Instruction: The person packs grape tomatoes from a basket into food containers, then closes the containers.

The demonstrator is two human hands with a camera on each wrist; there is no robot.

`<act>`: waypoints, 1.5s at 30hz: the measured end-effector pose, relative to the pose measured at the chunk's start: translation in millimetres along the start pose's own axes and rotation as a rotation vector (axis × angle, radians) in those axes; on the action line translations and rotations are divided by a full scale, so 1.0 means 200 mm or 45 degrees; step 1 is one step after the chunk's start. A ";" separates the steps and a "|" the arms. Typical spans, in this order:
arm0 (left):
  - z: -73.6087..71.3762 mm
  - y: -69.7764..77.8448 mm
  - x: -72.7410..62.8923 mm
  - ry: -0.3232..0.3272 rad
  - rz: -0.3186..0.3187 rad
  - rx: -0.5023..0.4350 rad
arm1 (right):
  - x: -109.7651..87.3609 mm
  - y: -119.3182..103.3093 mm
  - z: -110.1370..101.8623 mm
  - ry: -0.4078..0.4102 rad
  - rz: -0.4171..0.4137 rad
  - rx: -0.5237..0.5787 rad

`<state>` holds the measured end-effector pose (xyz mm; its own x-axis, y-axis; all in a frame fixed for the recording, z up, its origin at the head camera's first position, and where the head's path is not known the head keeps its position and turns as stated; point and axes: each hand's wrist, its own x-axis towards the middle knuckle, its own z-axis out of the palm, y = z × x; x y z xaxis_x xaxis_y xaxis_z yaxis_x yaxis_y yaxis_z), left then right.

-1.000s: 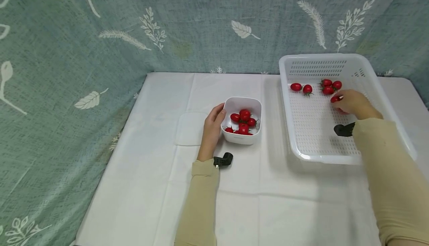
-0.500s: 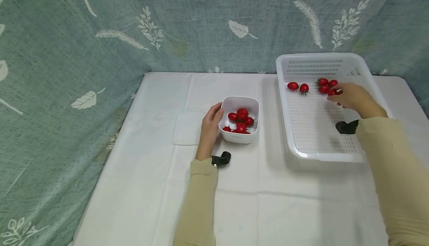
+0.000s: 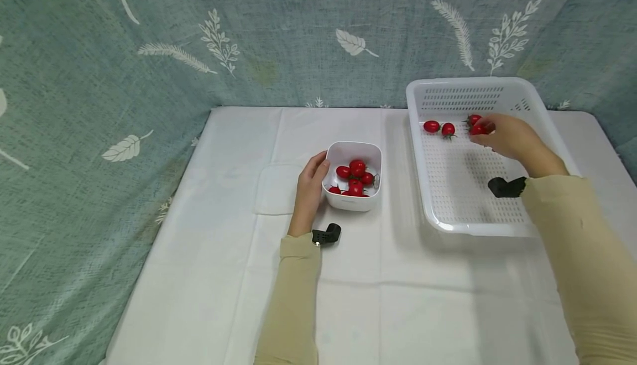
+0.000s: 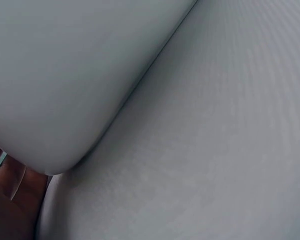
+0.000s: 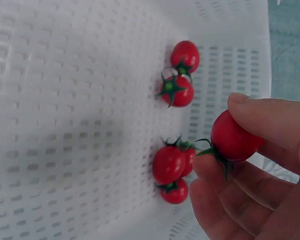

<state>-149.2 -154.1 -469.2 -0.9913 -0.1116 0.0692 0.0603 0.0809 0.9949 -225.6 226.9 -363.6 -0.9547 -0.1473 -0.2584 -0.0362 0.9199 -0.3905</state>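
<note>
My left hand [image 3: 307, 191] holds the left side of a small white square container [image 3: 350, 204], thumb at the rim. In the left wrist view its fingers [image 4: 22, 192] reach past the container's lower corner. Several red cherry tomatoes [image 3: 357, 167] lie inside. My right hand [image 3: 515, 139] is inside a white perforated basket [image 3: 427, 199], pinching a cherry tomato [image 5: 236, 137] with a green calyx between thumb and fingers. Beside those fingers, a cluster of three cherry tomatoes [image 5: 169, 165] lies on the basket floor; two others [image 5: 179, 91] lie apart, toward the left in the head view.
A pale translucent square lid [image 3: 276, 189] lies flat left of the container. White cloth [image 3: 199, 276] covers the table. A green leaf-patterned curtain [image 3: 298, 61] hangs behind and along the left. Black wrist cameras [image 3: 506, 187] sit on both wrists.
My right hand has moved back and slightly left in the basket, over the tomato cluster. The left hand stays on the container. The whole head view has drifted a little.
</note>
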 end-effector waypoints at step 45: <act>0.01 0.13 -0.06 0.002 -0.049 0.034 | -0.38 -0.53 0.10 0.298 -0.402 0.457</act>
<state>-135.5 -148.6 -443.9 -0.9926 -0.1170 0.0313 0.0193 0.1031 0.9945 -143.6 133.1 -320.2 -0.9556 -0.2737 0.1088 -0.2682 0.6559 -0.7055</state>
